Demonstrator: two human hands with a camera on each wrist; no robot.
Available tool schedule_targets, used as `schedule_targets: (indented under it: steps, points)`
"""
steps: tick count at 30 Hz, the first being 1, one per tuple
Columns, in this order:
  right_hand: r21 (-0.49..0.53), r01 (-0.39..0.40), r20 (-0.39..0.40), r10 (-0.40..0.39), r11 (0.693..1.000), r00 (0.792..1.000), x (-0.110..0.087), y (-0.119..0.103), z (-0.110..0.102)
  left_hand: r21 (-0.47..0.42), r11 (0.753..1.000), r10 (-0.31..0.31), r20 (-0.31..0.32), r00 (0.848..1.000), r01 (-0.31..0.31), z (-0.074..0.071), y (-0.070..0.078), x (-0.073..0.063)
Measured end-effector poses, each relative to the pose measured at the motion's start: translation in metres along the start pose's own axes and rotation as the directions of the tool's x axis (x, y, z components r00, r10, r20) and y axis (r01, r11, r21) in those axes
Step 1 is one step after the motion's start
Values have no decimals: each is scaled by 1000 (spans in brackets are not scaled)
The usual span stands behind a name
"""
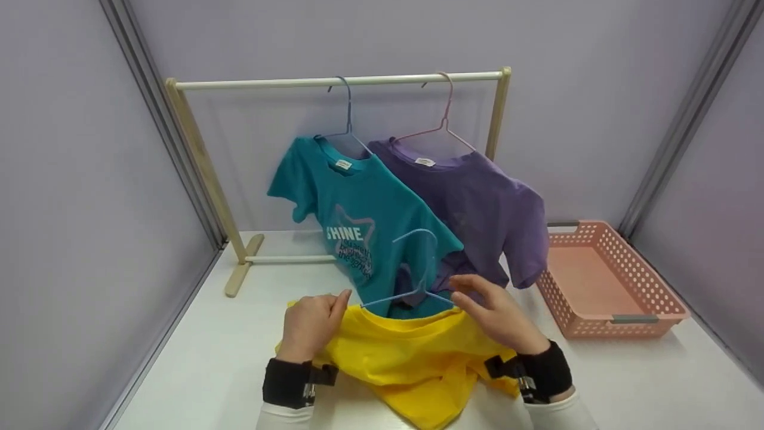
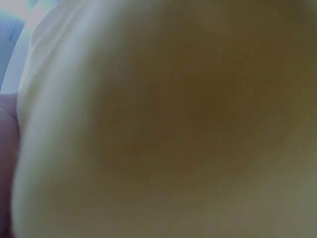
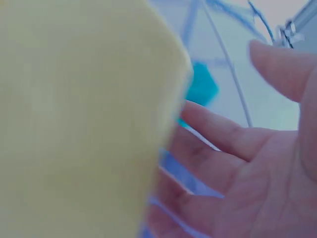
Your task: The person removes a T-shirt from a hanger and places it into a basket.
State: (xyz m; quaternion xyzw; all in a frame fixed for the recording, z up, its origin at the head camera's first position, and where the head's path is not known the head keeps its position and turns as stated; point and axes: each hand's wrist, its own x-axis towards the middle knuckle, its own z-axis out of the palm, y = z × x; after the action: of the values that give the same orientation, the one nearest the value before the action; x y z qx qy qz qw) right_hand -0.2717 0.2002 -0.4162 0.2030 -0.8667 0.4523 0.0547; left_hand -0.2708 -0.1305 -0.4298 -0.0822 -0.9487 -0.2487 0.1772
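Note:
A yellow T-shirt (image 1: 412, 352) lies on the white table (image 1: 227, 358) in front of me. A light blue wire hanger (image 1: 424, 272) stands at its collar, with the arms at the neck opening. My left hand (image 1: 313, 322) grips the shirt's left collar edge. My right hand (image 1: 495, 313) rests at the right side of the collar, by the hanger's right arm. In the right wrist view the right hand (image 3: 237, 168) shows an open palm and relaxed fingers beside the yellow cloth (image 3: 74, 124). Blurred yellow cloth (image 2: 173, 124) fills the left wrist view.
A wooden rack (image 1: 334, 81) stands at the back of the table. From it hang a teal T-shirt (image 1: 358, 209) and a purple T-shirt (image 1: 483, 203), each on a hanger. A pink perforated basket (image 1: 650, 269) sits at the right. Lilac walls close in the sides.

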Motion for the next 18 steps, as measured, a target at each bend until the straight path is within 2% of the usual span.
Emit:
schedule_targets:
  steps: [4,7,12,18]
  points:
    - [-5,97,14,-97,995,995,1,-8,21,2,999,44,21,999,-44,6,1,0]
    - [49,121,60,-124,991,990,2,-11,33,6,996,84,43,996,-84,9,2,0]
    - [160,112,102,-130,981,986,4,-13,44,8,995,102,78,992,-103,11,2,1]
    - [108,85,141,-100,991,985,6,-12,44,13,994,106,103,989,-108,10,3,2]
